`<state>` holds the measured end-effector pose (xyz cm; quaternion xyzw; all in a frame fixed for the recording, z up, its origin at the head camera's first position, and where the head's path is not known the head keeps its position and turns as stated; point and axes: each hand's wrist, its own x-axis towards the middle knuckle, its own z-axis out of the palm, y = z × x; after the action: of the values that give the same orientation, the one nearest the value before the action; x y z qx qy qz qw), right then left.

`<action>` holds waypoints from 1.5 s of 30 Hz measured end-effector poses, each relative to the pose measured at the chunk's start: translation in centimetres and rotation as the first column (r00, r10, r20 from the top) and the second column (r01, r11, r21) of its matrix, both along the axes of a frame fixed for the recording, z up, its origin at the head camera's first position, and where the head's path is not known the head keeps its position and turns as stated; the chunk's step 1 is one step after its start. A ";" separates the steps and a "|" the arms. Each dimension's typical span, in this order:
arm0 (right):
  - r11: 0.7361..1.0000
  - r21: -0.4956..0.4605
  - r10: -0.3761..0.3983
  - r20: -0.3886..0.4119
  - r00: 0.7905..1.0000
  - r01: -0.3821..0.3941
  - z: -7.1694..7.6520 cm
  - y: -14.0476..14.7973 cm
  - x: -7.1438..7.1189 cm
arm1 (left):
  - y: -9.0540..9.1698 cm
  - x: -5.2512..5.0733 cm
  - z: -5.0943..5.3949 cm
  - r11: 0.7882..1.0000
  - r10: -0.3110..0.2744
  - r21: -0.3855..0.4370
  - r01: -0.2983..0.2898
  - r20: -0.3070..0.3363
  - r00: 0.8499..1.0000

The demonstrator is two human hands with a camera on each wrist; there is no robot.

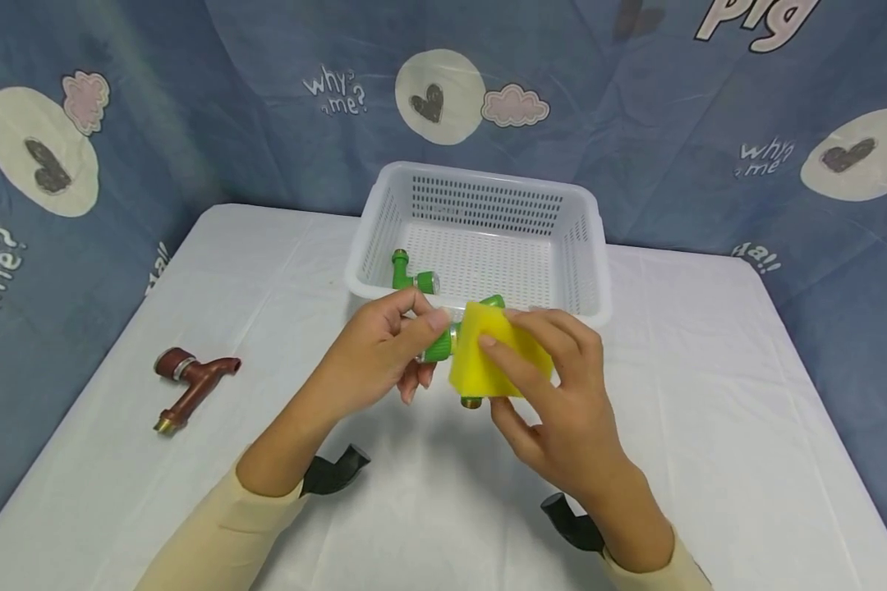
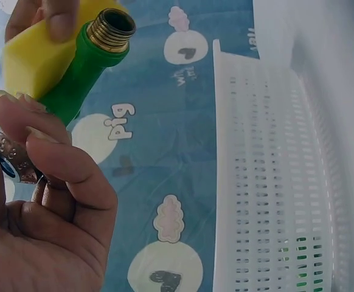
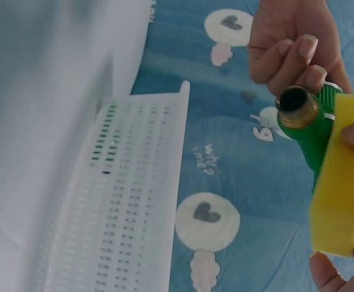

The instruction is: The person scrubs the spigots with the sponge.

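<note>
My left hand [image 1: 373, 353] pinches the ribbed collar of a green tap-like pipe fitting [image 1: 438, 350] between thumb and fingers. In the left wrist view a brass threaded end tops the green fitting [image 2: 73, 85]. A yellow sponge [image 1: 491, 365] lies against the fitting's body and hides much of it in the head view. My right hand [image 1: 569, 402] grips that sponge, fingers on its near face and thumb below. From the right wrist, the sponge [image 3: 341, 182] appears as a thick block beside the fitting [image 3: 314, 143].
Behind the hands stands a white perforated plastic basket [image 1: 480, 174], with another green fitting [image 1: 402, 271] inside at its left. A dark red fitting [image 1: 203, 386] with a brass end lies at the left of the white-covered table [image 1: 710, 410]. Patterned blue cloth [image 1: 266, 148] hangs around.
</note>
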<state>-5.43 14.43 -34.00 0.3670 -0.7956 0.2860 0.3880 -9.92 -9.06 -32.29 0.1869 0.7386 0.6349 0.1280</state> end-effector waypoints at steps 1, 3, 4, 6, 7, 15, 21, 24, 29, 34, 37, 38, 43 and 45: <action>1.000 0.007 -0.019 -0.003 1.000 0.019 -0.1 0.0 0.0 | 0.0 0.0 0.0 1.000 0.002 0.002 -0.002 -0.006 1.000; 0.998 0.012 -0.069 -0.007 0.998 0.069 -0.2 0.3 -0.2 | 0.0 -0.1 0.0 1.000 0.007 0.009 -0.007 -0.014 1.000; 0.995 0.011 -0.098 -0.008 0.995 0.098 -0.2 0.5 -0.2 | 0.0 -0.1 0.0 1.000 0.006 0.016 -0.006 -0.018 1.000; 0.989 -0.008 -0.150 -0.008 0.989 0.150 -0.3 0.8 -0.4 | 0.0 -0.2 -0.1 1.000 0.001 0.028 -0.001 -0.027 1.000; 0.986 -0.025 -0.162 -0.006 0.987 0.162 -0.3 0.9 -0.4 | 0.0 -0.2 -0.1 0.999 -0.002 0.033 0.003 -0.028 1.000; 0.995 -0.073 -0.078 -0.068 0.995 0.073 -0.3 0.1 0.0 | 0.0 -0.2 -0.3 1.000 0.001 0.002 -0.001 -0.006 1.000; 0.996 0.005 -0.084 -0.055 0.995 0.084 -0.3 -0.1 0.1 | 0.2 -0.1 -0.2 0.997 -0.021 -0.070 0.021 0.009 1.000; 0.989 -0.005 -0.149 -0.032 0.988 0.149 -0.3 0.5 -0.1 | 0.3 0.0 -0.2 0.997 -0.019 -0.078 0.018 -0.013 1.000; 0.974 -0.073 -0.217 -0.014 0.976 0.215 -0.1 1.2 -0.4 | 0.3 0.0 -0.1 0.993 0.014 -0.116 -0.020 -0.055 0.998; 0.982 -0.099 -0.167 -0.042 0.985 0.162 0.2 0.7 -0.1 | 0.2 0.0 -0.1 0.985 0.013 -0.167 -0.033 -0.122 0.992; 0.991 -0.038 -0.127 -0.047 0.991 0.125 0.2 0.3 0.1 | 0.3 0.0 -0.2 0.980 -0.015 -0.197 -0.029 -0.219 0.976; 0.992 -0.016 -0.123 -0.043 0.991 0.122 0.1 0.2 0.1 | 0.3 0.0 -0.2 0.978 -0.024 -0.207 -0.030 -0.254 0.967; 0.984 0.015 -0.177 -0.007 0.984 0.177 -0.1 0.5 -0.2 | 0.3 0.1 -0.4 0.967 -0.028 -0.246 -0.062 -0.347 0.938; 0.978 0.003 -0.207 0.004 0.978 0.207 0.0 0.9 -0.4 | 0.3 0.0 -0.4 0.965 -0.011 -0.252 -0.077 -0.331 0.944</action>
<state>-5.87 15.37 -34.03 0.2821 -0.8307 0.2438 0.4135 -9.87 -8.80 -32.65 0.2593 0.8298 0.4939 0.0155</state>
